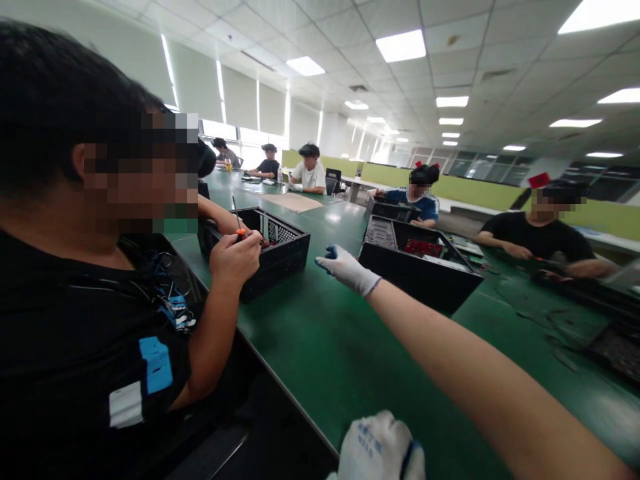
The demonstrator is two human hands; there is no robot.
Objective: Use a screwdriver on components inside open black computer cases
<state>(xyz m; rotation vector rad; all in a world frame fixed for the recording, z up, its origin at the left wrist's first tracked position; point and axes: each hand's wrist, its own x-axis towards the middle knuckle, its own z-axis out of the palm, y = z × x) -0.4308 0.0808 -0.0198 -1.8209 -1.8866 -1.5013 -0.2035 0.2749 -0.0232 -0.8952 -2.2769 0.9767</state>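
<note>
My right hand (pixel 345 268), in a white glove with blue fingertips, reaches over the green table (pixel 320 347). Its fingers are apart and nothing shows in them. Nearest to it on the right stands an open black computer case (pixel 417 277) with a red circuit board (pixel 424 248) inside. To its left lies another open black computer case (pixel 280 263). Low in the picture, by the table's near edge, my left hand (pixel 377 447) wears a similar glove. Its fingers are curled in with the knuckles up, and whatever they may hold is hidden.
A co-worker close on my left holds a screwdriver (pixel 241 233) with an orange handle over the left case. More people sit along the table. Another dark case (pixel 393 209) stands farther back. Loose cables (pixel 550 327) and dark computer parts (pixel 617 347) lie at right.
</note>
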